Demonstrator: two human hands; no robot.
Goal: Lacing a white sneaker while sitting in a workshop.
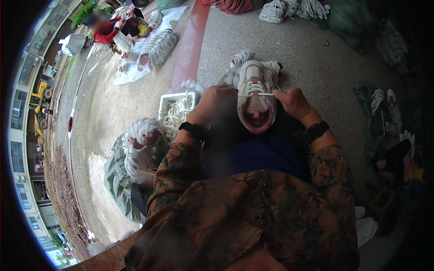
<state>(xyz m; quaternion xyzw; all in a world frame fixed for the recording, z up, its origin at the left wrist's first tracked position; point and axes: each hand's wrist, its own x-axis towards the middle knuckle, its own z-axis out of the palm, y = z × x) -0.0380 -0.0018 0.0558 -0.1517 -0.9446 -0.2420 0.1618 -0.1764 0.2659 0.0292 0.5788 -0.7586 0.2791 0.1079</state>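
A white and beige sneaker (250, 81) with pink lining rests over my lap, its heel opening toward me. A white shoelace (263, 94) runs across it, pulled out sideways. My right hand (291, 103) pinches the lace's right end between thumb and finger. On the other side my left hand (216, 105) is closed at the lace's left end; a blur partly covers its fingers. Just beyond the sneaker lie more sneaker parts (242, 57), partly hidden behind it. A white box (165, 102) full of white laces (178, 113) stands by my left forearm.
At my left is a stack of white shoe uppers (135, 149) by a grey-green sack (117, 176). Far left, a person in red (105, 32) sits near rows of shoes (158, 47). Sacks (352, 20) stand far right; more shoes (392, 108) lie at right.
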